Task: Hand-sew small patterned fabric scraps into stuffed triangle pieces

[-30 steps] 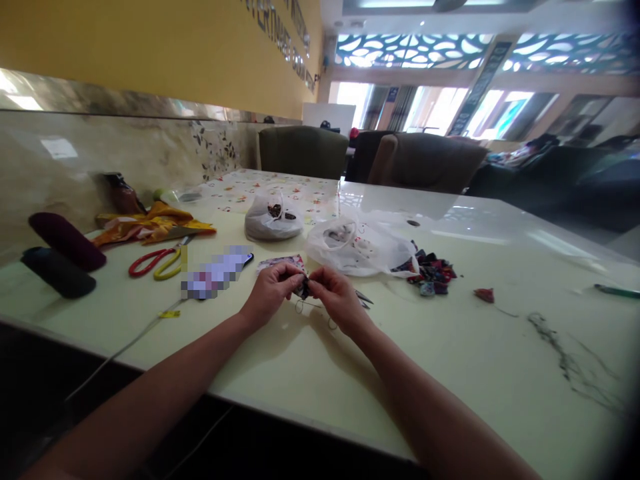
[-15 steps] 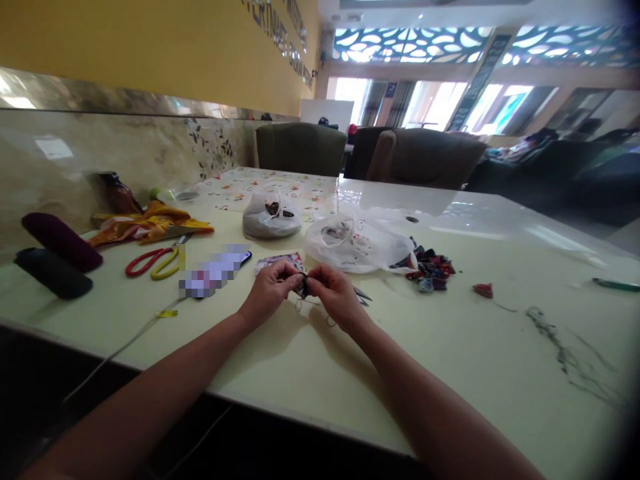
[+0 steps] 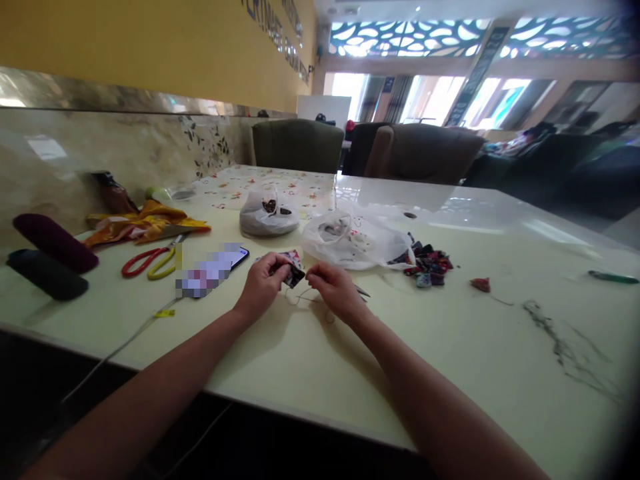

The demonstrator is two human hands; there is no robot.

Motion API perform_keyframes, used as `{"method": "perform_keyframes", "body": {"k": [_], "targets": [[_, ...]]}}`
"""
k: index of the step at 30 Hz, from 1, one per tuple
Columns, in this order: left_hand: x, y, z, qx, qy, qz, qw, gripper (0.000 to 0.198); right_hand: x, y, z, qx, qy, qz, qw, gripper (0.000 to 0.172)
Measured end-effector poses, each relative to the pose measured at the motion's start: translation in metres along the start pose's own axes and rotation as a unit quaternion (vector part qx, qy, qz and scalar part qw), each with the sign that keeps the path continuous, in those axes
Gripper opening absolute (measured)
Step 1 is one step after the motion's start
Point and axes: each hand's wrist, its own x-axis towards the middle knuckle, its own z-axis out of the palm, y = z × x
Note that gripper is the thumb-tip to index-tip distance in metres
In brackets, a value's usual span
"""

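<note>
Head view: left hand (image 3: 264, 281) pinches partly hidden dark cloth (image 3: 295, 276); right hand (image 3: 334, 288) pinched closed, its hold unclear.

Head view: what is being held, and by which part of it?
The left hand holds a small, dark, patterned cloth piece by its left side; whether the right hand holds anything cannot be told.

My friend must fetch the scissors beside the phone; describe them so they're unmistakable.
On the pale table, find the phone in the picture's left half. Just left of it, before a crumpled orange-yellow bundle, lie the scissors, set apart by one red handle and one yellow.
</note>
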Motion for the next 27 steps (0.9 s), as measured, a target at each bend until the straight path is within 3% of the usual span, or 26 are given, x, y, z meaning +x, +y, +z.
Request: {"method": "perform_keyframes", "body": {"k": [2, 6, 9, 11, 18, 27], "targets": [[0.001, -0.001, -0.002, 0.0, 0.013, -0.002, 1.0, 0.014, 0.0, -0.002, -0.005, -0.145, -0.05, -0.005, 0.988, 0.011], [0.003, 0.0, -0.004, 0.008, 0.038, 0.0, 0.999, 0.014, -0.005, -0.015, -0.006, -0.373, -0.16, -0.045, 0.913, 0.015], [0.003, 0.001, -0.003, 0.029, 0.058, 0.005, 0.998, 0.015, -0.012, -0.025, 0.0, -0.468, -0.19, -0.08, 0.859, 0.023], [0.003, 0.001, -0.002, 0.027, 0.065, -0.001, 0.998, 0.015, -0.015, -0.028, 0.003, -0.489, -0.202, -0.092, 0.843, 0.026], [0.005, -0.002, -0.001, -0.058, 0.046, -0.043, 0.996, 0.022, -0.012, -0.025, -0.001, -0.489, -0.213, -0.072, 0.843, 0.024], [0.006, -0.005, -0.001, -0.08, 0.065, -0.025, 0.994, 0.026, -0.013, -0.029, -0.002, -0.485, -0.221, -0.047, 0.845, 0.028]]}}
